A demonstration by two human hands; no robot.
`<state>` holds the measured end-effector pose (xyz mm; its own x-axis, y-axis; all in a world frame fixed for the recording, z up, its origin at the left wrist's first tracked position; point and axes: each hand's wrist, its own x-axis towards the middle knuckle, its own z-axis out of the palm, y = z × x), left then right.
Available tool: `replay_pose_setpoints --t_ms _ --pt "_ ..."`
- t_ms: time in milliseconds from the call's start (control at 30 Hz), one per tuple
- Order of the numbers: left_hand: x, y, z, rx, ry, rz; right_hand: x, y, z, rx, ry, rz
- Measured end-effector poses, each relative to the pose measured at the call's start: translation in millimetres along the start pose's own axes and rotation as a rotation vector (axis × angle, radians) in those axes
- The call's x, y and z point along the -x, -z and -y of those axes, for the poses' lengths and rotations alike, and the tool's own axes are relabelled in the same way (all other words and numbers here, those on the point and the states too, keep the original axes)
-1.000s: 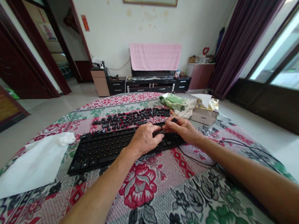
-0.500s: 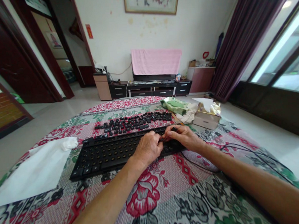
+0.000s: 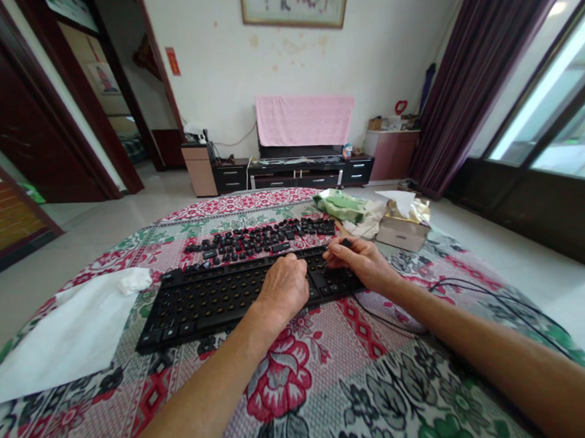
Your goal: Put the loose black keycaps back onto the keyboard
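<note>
A black keyboard (image 3: 212, 299) lies across the table with most of its keycaps off, showing rows of bare key posts. My left hand (image 3: 285, 283) is closed above its right-middle part; whatever the fingers may hold is hidden. Over the right end of the keyboard, my right hand (image 3: 363, 261) pinches a small black-handled tool (image 3: 345, 243) with a thin, wire-like tip pointing down and left. Some keys (image 3: 330, 290) still sit near that end. Behind the keyboard, many loose black keycaps (image 3: 254, 242) are spread out.
White tissue (image 3: 74, 327) lies on the left of the flowered tablecloth (image 3: 284, 380). A green tissue pack (image 3: 342, 205) and a tissue box (image 3: 403, 228) stand at the back right. A black cable (image 3: 498, 295) loops over the table's right side.
My hands have moved apart. The left drew slightly left and down, closed; the right shifted slightly right, with the tool in its fingers.
</note>
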<state>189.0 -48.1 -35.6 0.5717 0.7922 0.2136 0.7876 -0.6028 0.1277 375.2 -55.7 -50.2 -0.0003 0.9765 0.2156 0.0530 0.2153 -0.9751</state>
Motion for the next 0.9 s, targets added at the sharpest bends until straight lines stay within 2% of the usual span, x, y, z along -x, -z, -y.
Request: replay_pose_setpoints --t_ms 167,300,500,567,733,833,900 --pt "0 4 1 -0.038 0.026 0.033 1 -3 1 0.018 -0.028 -0.003" --pt "0 0 5 -0.064 0.018 -0.003 0 -3 2 -0.01 -0.071 -0.014" --pt "-5 -1 16 -0.029 -0.032 0.003 2 -5 3 -0.023 -0.061 -0.015" --pt "-11 2 24 -0.012 -0.031 -0.015 2 -6 4 -0.023 -0.056 -0.018" --pt "-41 7 50 -0.017 0.106 -0.116 -4 -3 5 0.032 0.027 -0.036" --pt "-62 4 56 -0.035 0.121 -0.134 -9 3 4 0.092 0.129 -0.087" --pt "-73 -1 56 -0.047 0.117 -0.139 -11 7 1 0.106 0.139 -0.124"
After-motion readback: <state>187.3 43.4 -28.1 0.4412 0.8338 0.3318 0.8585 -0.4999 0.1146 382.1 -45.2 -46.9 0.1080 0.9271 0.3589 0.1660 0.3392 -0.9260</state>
